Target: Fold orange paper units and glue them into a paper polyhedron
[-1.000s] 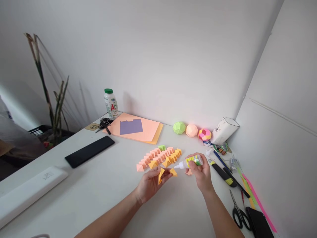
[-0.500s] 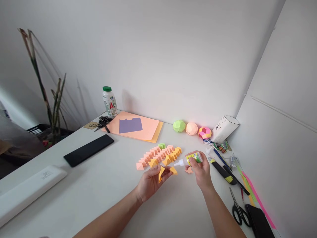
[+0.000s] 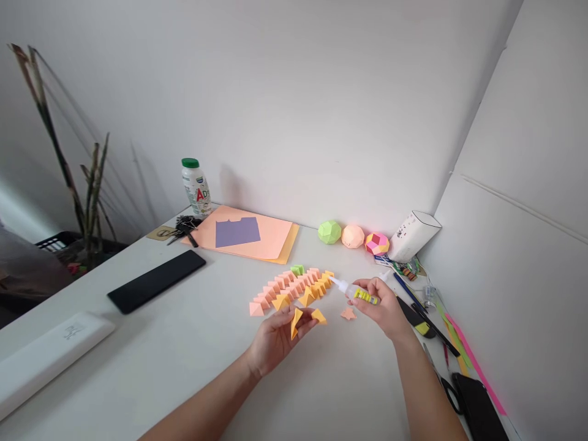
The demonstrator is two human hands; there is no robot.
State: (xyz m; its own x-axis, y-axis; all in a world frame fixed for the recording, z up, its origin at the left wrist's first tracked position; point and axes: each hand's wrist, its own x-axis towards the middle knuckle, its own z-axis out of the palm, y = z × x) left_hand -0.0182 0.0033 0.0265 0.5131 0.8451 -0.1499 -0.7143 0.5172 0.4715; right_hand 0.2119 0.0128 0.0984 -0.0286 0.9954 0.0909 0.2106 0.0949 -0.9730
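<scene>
Left hand (image 3: 278, 338): fingers narrow, holding two orange pieces, a folded strip (image 3: 295, 324) at the thumb and a smaller fold (image 3: 318, 316) at the fingertips, further right. Just far of it, rows of folded paper (image 3: 294, 285) on the desk (image 3: 193, 361). Between the hands, a pink star-shaped piece (image 3: 348, 314). Squeeze bottle (image 3: 365, 296) at right, gripped by right hand (image 3: 383, 308), fingers wrapped round; long axis near-right to far-left, nozzle tip apart from the smaller fold, on its far-right side. Nozzle overlaps rows' right end; contact, can't tell.
</scene>
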